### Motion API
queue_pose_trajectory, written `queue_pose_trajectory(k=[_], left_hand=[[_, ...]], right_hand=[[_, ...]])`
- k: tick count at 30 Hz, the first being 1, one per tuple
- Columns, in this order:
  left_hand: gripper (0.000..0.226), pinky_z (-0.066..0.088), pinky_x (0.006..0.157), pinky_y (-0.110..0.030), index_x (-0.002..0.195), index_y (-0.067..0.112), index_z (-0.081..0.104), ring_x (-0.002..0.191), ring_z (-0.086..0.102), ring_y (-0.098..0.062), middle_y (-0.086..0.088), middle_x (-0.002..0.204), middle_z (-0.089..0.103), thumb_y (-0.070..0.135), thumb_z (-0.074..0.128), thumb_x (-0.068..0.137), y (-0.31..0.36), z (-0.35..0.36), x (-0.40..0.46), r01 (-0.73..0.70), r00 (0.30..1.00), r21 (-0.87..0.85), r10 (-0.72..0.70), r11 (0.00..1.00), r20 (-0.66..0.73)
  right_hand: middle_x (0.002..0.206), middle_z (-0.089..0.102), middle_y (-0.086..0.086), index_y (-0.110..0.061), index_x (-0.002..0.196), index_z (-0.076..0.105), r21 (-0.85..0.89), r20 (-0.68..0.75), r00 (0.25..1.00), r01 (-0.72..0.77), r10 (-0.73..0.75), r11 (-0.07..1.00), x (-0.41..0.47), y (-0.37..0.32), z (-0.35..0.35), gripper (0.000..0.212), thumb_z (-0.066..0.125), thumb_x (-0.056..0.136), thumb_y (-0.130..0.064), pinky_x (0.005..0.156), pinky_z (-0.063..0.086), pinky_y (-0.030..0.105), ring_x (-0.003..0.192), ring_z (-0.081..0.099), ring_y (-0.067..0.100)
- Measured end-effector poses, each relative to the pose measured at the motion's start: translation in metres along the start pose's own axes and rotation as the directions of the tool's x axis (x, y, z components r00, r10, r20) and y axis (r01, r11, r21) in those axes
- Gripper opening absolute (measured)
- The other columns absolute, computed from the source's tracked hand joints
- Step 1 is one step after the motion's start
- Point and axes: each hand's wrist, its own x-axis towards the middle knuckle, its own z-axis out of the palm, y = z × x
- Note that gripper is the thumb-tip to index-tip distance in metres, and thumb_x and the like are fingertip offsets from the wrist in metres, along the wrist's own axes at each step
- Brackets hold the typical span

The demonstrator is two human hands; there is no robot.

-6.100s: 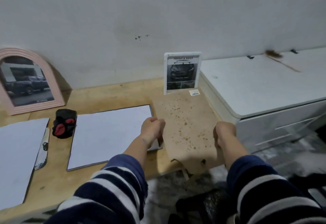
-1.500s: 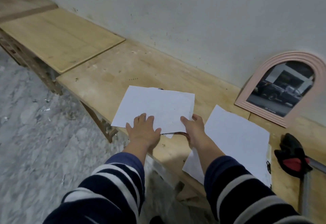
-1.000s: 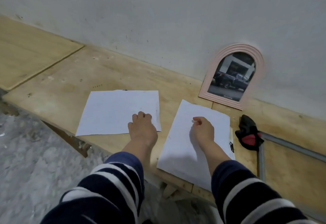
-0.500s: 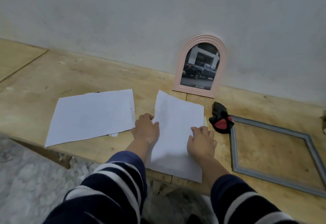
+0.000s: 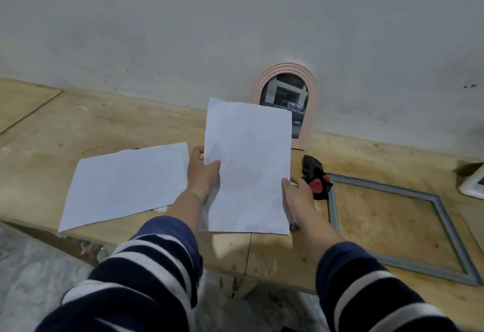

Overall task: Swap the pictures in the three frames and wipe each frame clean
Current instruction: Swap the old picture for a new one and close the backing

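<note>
bench (image 5: 110, 127): plywood top against the wall, carries everything.
grey frame (image 5: 445, 227): lies flat and empty, right of the hands. Bench shows through it, so likely the next one to load (my guess).
flat sheet (image 5: 125, 182): blank side up, left of the hands, near edge just over the bench lip. Looks parked.
held sheet (image 5: 248, 166): lifted clear of the bench, blank back toward the camera, covers the lower left of the arched frame.
pink arched frame (image 5: 311, 88): upright, leaning on the wall, truck photo inside.
left hand (image 5: 203, 174): thumb on the front of the held sheet's left edge, fingers behind, pinching.
right hand (image 5: 298, 195): grips the right edge lower down; thumb on the front, fingers hidden behind. Two-edge hold keeps the paper from sagging.
black-and-red cloth (image 5: 315, 177): bunched between arched frame and grey frame, just beyond the right hand, handy for wiping.
</note>
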Motion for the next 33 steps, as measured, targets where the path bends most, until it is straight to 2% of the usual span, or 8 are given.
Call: queue_pose_trajectory(k=[2,5,9,16,23,27,30,33], left_hand=[[0.033,0.046,0.065,-0.018,0.114,0.013,0.050,0.082,0.060,-0.015,-0.002,0.097,0.063,-0.002,0.054,0.084,0.011,0.007,-0.002,-0.028,1.000,-0.053,0.027,0.998,-0.015],[0.030,0.045,0.060,-0.013,0.107,0.017,0.049,0.077,0.059,-0.009,0.002,0.092,0.063,-0.002,0.054,0.084,0.023,0.022,-0.014,-0.043,0.999,-0.088,0.042,0.995,-0.016],[0.026,0.048,0.066,-0.025,0.102,0.017,0.051,0.084,0.065,-0.021,-0.007,0.098,0.069,0.001,0.058,0.083,0.031,0.052,-0.036,-0.066,0.998,-0.098,0.067,0.993,0.005],[0.023,0.053,0.085,-0.036,0.096,0.020,0.052,0.089,0.065,-0.024,-0.004,0.095,0.068,0.001,0.063,0.087,0.057,0.129,-0.085,-0.071,0.993,-0.068,0.077,0.995,0.085],[0.032,0.049,0.077,-0.031,0.113,0.018,0.056,0.091,0.060,-0.017,0.001,0.104,0.064,0.003,0.062,0.085,0.072,0.223,-0.146,-0.009,0.963,-0.108,0.038,0.994,0.267],[0.033,0.054,0.088,-0.041,0.119,0.015,0.060,0.097,0.064,-0.023,0.000,0.110,0.067,0.012,0.066,0.086,0.064,0.256,-0.157,0.041,0.972,-0.174,0.001,0.984,0.236],[0.031,0.051,0.091,-0.039,0.121,0.013,0.058,0.100,0.062,-0.024,0.001,0.109,0.064,0.009,0.063,0.091,0.057,0.279,-0.167,0.087,0.984,-0.209,-0.051,0.974,0.172],[0.024,0.050,0.093,-0.041,0.114,0.015,0.056,0.104,0.061,-0.026,-0.002,0.109,0.063,0.006,0.059,0.093,0.053,0.297,-0.175,0.116,0.991,-0.282,-0.091,0.952,0.101]], right_hand=[[0.087,0.059,0.012,0.007,0.112,0.056,0.045,-0.009,0.999,0.034,-0.033,0.998,0.002,-0.007,-0.010,0.030,0.049,0.097,-0.018,0.060,0.037,0.025,0.074,0.050,0.016],[0.104,0.062,0.030,0.010,0.105,0.056,0.073,-0.075,0.991,0.116,-0.110,0.991,0.006,-0.013,-0.031,0.027,0.049,0.097,-0.015,0.064,0.037,0.027,0.078,0.053,0.022],[0.106,0.064,0.025,0.005,0.101,0.059,0.011,-0.120,0.975,0.188,-0.185,0.982,0.010,-0.021,-0.075,0.024,0.049,0.097,-0.017,0.063,0.037,0.028,0.078,0.054,0.022],[0.091,0.063,0.007,-0.005,0.097,0.062,-0.012,-0.174,0.961,0.215,-0.214,0.976,0.015,-0.017,-0.177,0.019,0.048,0.099,-0.018,0.073,0.046,0.032,0.084,0.057,0.023],[0.089,0.059,0.002,-0.012,0.101,0.058,-0.077,-0.243,0.918,0.305,-0.315,0.949,0.024,0.000,-0.291,0.018,0.041,0.101,-0.016,0.056,0.037,0.021,0.070,0.051,0.010],[0.085,0.058,-0.003,-0.016,0.096,0.058,-0.189,-0.216,0.905,0.329,-0.366,0.925,0.029,0.009,-0.333,0.018,0.041,0.101,-0.018,0.053,0.034,0.021,0.069,0.051,0.008],[0.095,0.063,0.000,-0.019,0.100,0.059,-0.310,-0.192,0.896,0.331,-0.400,0.891,0.039,0.014,-0.358,0.018,0.042,0.101,-0.024,0.060,0.039,0.027,0.078,0.055,0.015],[0.120,0.060,0.000,-0.026,0.122,0.054,-0.384,-0.246,0.898,0.254,-0.363,0.888,0.049,0.022,-0.371,0.028,0.046,0.098,-0.038,0.090,0.045,0.040,0.105,0.054,0.023]])
